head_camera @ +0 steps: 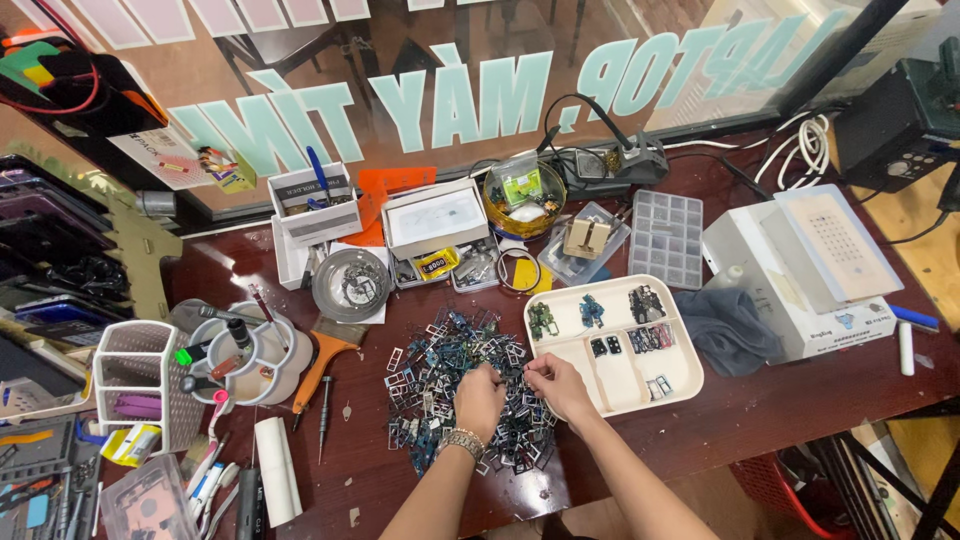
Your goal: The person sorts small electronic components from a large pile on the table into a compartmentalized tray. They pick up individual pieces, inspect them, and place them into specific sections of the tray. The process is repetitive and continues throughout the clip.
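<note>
**Two hands at work in a heap of small metal frames**

A pile of small metal frames (455, 385) lies mid-worktop, both hands over its near edge. The left hand (478, 398), a metal watch (461, 442) at the wrist, is curled with fingers pressed together on the pile; the right hand (556, 385) pinches a small piece, too tiny to identify. Just right sits a cream divided tray (680, 375) holding sorted parts. The dark red wooden worktop (770, 410) also carries a grey cloth (728, 330), a clear compartment box (668, 238), a brush (322, 362) and a white pen cup (262, 380). Behind runs a lettered shop window (500, 60).
</note>
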